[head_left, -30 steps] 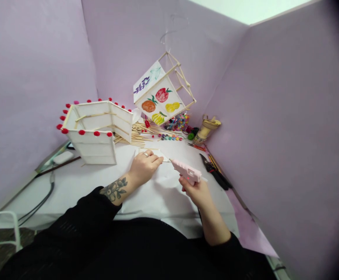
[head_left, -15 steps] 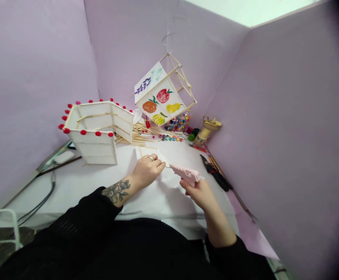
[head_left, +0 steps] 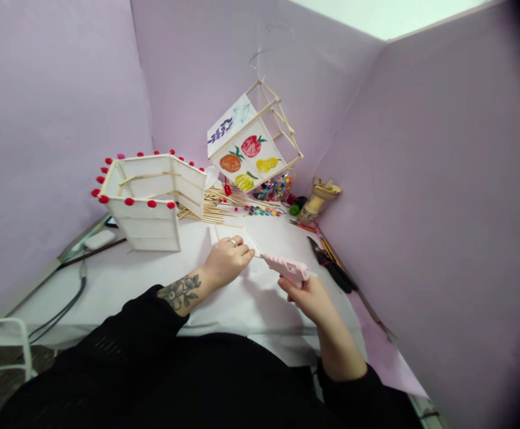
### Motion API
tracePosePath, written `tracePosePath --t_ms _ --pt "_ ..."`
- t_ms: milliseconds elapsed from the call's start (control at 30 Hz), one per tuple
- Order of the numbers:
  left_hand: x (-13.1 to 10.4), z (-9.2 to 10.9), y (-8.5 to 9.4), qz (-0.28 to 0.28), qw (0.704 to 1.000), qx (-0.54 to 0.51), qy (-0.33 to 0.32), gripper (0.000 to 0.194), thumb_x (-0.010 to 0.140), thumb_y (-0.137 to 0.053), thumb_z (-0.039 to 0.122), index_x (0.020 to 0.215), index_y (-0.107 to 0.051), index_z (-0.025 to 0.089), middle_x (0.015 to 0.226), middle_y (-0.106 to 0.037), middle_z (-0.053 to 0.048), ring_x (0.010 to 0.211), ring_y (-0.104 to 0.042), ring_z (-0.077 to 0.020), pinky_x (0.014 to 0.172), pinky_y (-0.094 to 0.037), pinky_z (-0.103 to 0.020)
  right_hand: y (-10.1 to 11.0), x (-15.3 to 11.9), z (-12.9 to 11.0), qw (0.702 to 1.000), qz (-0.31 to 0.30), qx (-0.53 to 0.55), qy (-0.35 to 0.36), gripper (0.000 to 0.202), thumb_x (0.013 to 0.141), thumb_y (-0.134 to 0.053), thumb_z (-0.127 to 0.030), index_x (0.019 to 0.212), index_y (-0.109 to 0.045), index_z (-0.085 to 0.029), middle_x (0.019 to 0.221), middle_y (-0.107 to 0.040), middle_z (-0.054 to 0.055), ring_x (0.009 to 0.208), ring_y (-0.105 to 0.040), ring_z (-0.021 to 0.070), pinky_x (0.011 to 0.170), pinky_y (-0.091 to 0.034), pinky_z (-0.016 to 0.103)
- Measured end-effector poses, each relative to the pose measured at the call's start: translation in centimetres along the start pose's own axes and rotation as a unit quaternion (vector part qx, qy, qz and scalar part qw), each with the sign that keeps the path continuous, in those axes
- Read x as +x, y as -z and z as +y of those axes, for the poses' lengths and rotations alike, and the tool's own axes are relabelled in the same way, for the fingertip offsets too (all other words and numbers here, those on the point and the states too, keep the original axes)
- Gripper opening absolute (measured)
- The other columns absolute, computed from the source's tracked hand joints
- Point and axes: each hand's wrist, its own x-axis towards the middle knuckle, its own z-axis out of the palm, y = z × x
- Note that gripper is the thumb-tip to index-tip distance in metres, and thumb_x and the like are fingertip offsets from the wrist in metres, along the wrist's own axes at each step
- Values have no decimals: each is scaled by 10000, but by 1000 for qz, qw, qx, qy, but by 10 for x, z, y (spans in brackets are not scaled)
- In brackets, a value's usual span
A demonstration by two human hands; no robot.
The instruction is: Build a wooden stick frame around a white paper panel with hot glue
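My right hand (head_left: 303,292) is wrapped round the handle of a pink hot glue gun (head_left: 284,268), its nozzle pointing left. The nozzle tip is at the corner of a small white panel edged with thin wooden sticks (head_left: 250,238). Fingers curled, my left hand (head_left: 228,261) grips the near edge of this panel and hides much of it. Behind it lie many loose bamboo sticks (head_left: 201,210). To the left stands a white folded screen (head_left: 148,223) on a stick frame, with red pompoms along its top edge.
A lantern painted with fruit (head_left: 251,149) hangs tilted at the back. Pruning shears (head_left: 331,265) lie on the right, near a pale yellow holder (head_left: 318,199). Coloured beads (head_left: 262,211) sit at the back. At left are a white case (head_left: 99,239) and a cable (head_left: 70,304).
The glue gun has turned very slightly in my right hand's grip, its nozzle still at the panel corner. My left hand stays in place; the whole view has shifted a little.
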Motion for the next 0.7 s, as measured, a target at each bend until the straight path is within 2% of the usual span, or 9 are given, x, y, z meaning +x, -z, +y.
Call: tracePosePath --t_ms 300,500,700 --pt "-1 -4 -2 -3 1000 -4 16 171 918 -504 171 908 -675 172 740 -676 -52 796 -560 -204 611 -386 -318 1 -5 -4 1000 -11 -19 -19 271 702 -643 -437 706 -626 -166 513 -547 -4 498 -538 151 488 -416 255" --pt "0 -6 -1 -1 1000 -11 20 188 928 -485 165 932 -672 174 753 -679 -56 793 -548 -200 610 -378 -305 2 -7 -4 1000 24 -6 -12 310 695 -636 -467 788 -652 -172 529 -552 -7 500 -545 160 484 -428 259" --pt "-1 -8 -2 4 1000 -9 21 204 931 -474 167 937 -677 178 753 -675 -53 793 -544 -201 617 -387 -303 -2 -2 3 1000 13 -8 -14 287 698 -649 -438 776 -661 -162 517 -553 -5 498 -545 159 485 -422 257"
